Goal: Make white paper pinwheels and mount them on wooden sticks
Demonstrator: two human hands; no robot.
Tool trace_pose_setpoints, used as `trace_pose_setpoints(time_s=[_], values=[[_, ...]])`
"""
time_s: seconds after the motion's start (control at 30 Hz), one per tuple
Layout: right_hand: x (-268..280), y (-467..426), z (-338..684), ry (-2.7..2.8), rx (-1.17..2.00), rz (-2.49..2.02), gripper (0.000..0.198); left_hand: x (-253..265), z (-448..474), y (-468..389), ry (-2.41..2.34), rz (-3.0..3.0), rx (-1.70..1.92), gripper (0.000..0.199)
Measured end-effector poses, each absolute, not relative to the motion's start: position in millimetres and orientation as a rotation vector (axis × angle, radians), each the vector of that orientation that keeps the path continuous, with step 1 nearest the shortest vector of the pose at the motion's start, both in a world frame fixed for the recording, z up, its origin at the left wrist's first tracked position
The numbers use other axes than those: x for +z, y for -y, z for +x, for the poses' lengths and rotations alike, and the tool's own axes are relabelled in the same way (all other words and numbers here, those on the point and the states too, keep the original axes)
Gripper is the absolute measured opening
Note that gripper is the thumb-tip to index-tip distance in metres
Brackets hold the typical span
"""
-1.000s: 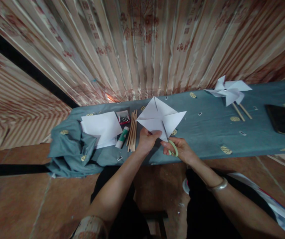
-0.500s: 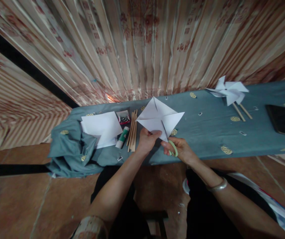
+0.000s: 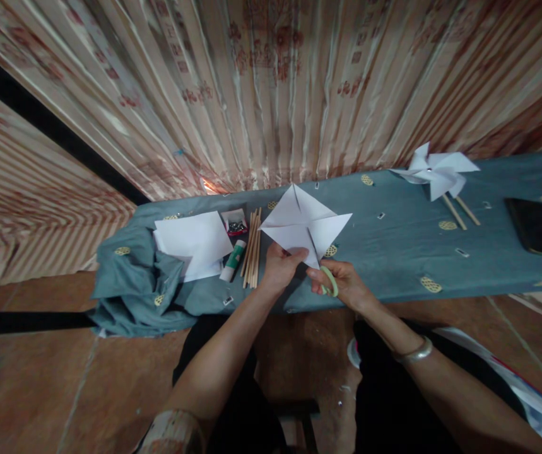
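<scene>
Between my hands is a square sheet of white paper (image 3: 294,217), turned like a diamond, with slits running from its corners toward the middle. My left hand (image 3: 281,265) pinches its lower left edge, thumb on top. In my right hand (image 3: 341,284) is a pair of scissors (image 3: 330,282) with light green handles, at the paper's bottom corner. The blades are mostly hidden by the paper, lying along the slit nearest me.
Left of the paper lie several wooden sticks (image 3: 252,249), a glue stick (image 3: 233,260), a small box of metal pins (image 3: 235,224) and stacked white paper (image 3: 194,239). Paper pinwheels (image 3: 441,171) on sticks and a black phone (image 3: 538,227) lie right on the cloth-covered table (image 3: 394,252).
Almost nothing differs. The paper has shifted very slightly to the right, and both hands keep their holds.
</scene>
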State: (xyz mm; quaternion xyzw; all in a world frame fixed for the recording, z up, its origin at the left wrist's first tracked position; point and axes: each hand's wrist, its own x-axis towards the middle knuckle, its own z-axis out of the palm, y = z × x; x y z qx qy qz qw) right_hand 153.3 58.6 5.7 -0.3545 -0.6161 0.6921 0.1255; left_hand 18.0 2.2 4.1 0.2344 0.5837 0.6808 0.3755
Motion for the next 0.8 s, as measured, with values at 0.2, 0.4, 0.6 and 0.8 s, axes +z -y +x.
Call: trace_pose_setpoints(time_s=[0.2,0.4,0.6,0.8], values=[[10,-58,151,1.8,2.02,-1.034,0.054,8,18,-2,-1.488,0.592,1.735,0.015],[10,-60,152,1.844,2.089,-1.021,0.056,8,16,-2,-1.471,0.569,1.776,0.018],[8,-62,162,1.984,2.197,-0.973,0.058,7,3,-3,-1.392,0.565,1.952,0.033],[14,-81,193,2.272,2.19,-1.02,0.05,-6,-13,-3,-1.449,0.503,1.937,0.034]])
